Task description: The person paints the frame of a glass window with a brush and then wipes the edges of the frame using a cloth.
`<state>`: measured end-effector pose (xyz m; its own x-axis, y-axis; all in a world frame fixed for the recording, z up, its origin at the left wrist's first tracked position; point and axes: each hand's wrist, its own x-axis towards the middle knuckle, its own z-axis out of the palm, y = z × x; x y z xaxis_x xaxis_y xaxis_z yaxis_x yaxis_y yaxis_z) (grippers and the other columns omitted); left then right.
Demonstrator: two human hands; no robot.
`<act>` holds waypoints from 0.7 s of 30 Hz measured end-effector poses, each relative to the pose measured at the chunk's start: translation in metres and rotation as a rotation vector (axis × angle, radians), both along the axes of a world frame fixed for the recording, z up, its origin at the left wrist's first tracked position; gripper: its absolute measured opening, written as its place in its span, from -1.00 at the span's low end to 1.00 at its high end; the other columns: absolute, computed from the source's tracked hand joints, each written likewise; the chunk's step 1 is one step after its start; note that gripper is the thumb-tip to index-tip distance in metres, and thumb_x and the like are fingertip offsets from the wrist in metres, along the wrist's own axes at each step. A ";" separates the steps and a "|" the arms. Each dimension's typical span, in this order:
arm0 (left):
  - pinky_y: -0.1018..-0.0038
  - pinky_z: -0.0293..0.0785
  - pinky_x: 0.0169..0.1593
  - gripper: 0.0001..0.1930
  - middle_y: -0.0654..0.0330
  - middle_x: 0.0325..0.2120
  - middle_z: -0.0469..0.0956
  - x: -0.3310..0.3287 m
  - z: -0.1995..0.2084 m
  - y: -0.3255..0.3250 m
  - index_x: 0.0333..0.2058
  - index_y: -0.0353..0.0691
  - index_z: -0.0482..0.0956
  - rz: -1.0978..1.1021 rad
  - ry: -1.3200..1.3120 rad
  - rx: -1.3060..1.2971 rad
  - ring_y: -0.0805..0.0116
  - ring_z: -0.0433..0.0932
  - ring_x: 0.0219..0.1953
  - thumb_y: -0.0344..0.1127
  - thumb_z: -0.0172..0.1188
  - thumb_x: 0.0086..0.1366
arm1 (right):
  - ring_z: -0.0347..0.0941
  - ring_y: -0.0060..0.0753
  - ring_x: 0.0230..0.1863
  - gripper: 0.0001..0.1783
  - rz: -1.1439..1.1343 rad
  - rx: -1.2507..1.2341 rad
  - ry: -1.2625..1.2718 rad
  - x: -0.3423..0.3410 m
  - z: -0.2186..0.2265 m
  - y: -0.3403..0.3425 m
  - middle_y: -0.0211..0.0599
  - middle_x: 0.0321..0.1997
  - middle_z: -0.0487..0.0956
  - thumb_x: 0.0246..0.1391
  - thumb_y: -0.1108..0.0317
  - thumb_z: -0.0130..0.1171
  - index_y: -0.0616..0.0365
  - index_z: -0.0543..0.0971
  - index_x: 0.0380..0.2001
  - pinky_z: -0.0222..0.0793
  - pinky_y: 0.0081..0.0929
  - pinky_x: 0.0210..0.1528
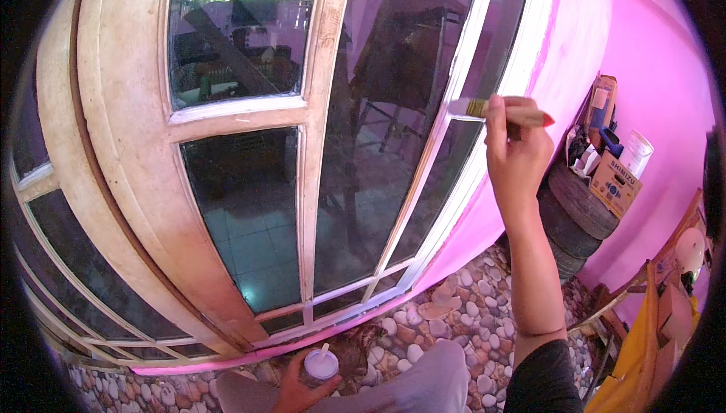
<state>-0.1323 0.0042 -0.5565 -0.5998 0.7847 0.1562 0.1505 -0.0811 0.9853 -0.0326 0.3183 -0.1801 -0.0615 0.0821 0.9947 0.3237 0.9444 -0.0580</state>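
My right hand (pixel 520 148) is raised and closed around a paintbrush (pixel 476 108) with a wooden handle that has a red end. Its pale bristles meet the narrow white bar of the wooden window frame (pixel 451 89), near a crosspiece. Low down, by my knee, my left hand (pixel 293 389) wraps round a small cup (pixel 322 365) holding white paint, with a short pale stick standing in it. White paint covers the frame's right-hand strips. Bare wood shows on the wide post (pixel 136 148) at left. Dark glass (pixel 393 141) fills the panes and reflects the surroundings.
A pink wall (pixel 658 57) rises at right. Stacked tyres (pixel 575 209) stand against it, carrying a cardboard box (pixel 614 184) and a white container (pixel 637 152). Yellow cloth (pixel 634 345) hangs at the lower right. The floor (pixel 461 315) has a pebble pattern.
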 end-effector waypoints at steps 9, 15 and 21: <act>0.34 0.45 0.16 -0.23 0.03 0.04 0.48 0.000 0.019 -0.003 0.18 -0.34 0.32 0.006 0.207 -0.021 0.25 0.50 0.09 -0.37 0.54 0.02 | 0.51 -0.18 -0.59 -0.78 0.016 -0.068 -0.125 -0.003 -0.042 0.006 -0.10 -0.45 0.60 0.19 0.44 0.23 0.29 0.53 -0.52 0.39 -0.38 -0.51; 0.25 0.52 0.07 -0.17 0.01 -0.11 0.60 -0.003 0.009 -0.004 0.04 -0.31 0.43 0.033 0.118 -0.126 0.20 0.60 -0.05 -0.07 0.65 -0.15 | 0.52 -0.35 -0.59 -0.81 0.013 -0.049 0.013 0.003 -0.015 -0.002 -0.15 -0.51 0.60 0.22 0.38 0.22 0.26 0.55 -0.43 0.40 -0.46 -0.51; 0.24 0.51 0.09 -0.16 0.00 -0.11 0.59 -0.004 0.009 -0.005 0.04 -0.31 0.42 0.000 0.006 -0.069 0.21 0.60 -0.04 -0.04 0.65 -0.15 | 0.50 -0.41 -0.60 -0.80 0.041 -0.217 -0.133 0.003 -0.054 -0.020 -0.18 -0.51 0.59 0.21 0.40 0.23 0.25 0.54 -0.48 0.38 -0.47 -0.54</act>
